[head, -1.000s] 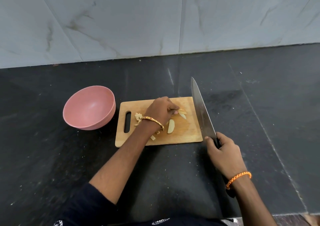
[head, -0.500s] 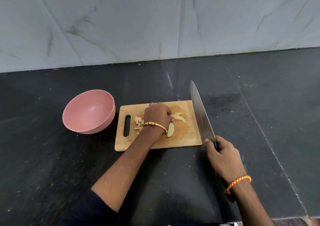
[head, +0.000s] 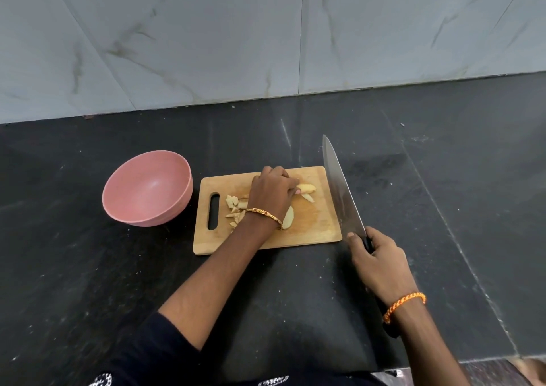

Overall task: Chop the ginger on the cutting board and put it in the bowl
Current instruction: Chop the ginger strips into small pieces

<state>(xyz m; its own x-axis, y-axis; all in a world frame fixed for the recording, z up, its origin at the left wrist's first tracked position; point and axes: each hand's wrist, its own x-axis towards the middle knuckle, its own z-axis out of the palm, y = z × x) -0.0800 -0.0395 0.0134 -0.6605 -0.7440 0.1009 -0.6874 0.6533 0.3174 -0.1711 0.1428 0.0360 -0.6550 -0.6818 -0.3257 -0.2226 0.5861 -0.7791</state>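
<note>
Pinching a ginger slice at its fingertips, left hand rests on the cutting board; chopped ginger pieces lie just left of its wrist. Right hand grips the knife at the board's right edge. Pink bowl sits left of the board on the desk.

**Board crowded, counter open around it**

The left hand and its forearm lie across the middle of the board, covering part of the ginger. The knife, gripped by the right hand, stands along the board's right edge and walls off that side. The bowl sits just left of the board, its mouth uncovered. Bare counter lies behind the board, up to the wall.
</note>
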